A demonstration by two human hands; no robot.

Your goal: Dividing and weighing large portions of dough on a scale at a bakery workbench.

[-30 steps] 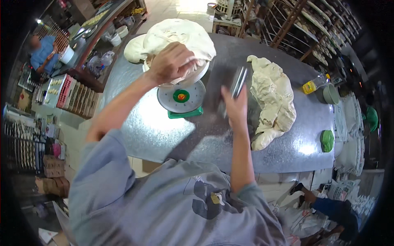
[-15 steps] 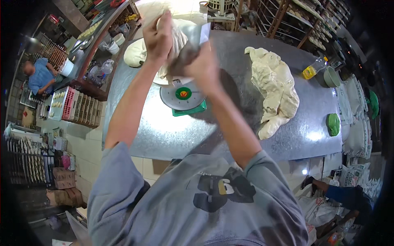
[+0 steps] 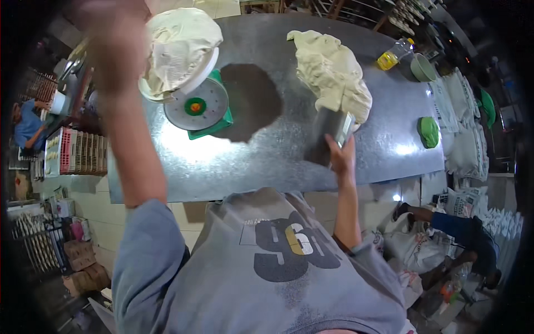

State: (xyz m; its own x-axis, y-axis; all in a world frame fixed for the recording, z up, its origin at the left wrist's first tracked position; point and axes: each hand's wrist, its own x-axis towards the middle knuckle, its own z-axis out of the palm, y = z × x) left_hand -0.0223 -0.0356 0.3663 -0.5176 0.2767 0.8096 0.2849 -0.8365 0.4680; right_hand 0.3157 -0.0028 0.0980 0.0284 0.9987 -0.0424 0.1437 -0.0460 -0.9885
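Note:
My right hand (image 3: pixel 340 157) is shut on a flat metal dough scraper (image 3: pixel 332 131), held upright over the steel table (image 3: pixel 261 156), right at the near end of a long pale dough mass (image 3: pixel 329 69). At the far left my left hand (image 3: pixel 111 47) is raised close to the camera and blurred, so its fingers cannot be made out. Beside it, a big round lump of dough (image 3: pixel 179 42) sits in the white pan of a green dial scale (image 3: pixel 196 107).
A yellow bottle (image 3: pixel 392 55), a green bowl (image 3: pixel 423 68) and a green lid (image 3: pixel 428 132) stand at the table's right end, with white sacks (image 3: pixel 459 111) beyond. Crates (image 3: pixel 75 150) and a person in blue (image 3: pixel 28 125) are at left. Another person's leg (image 3: pixel 439 220) shows at lower right.
My right hand has swung from the scale to the right-hand dough mass, carrying the scraper. My left hand has come off the dough on the scale and lifted toward the camera.

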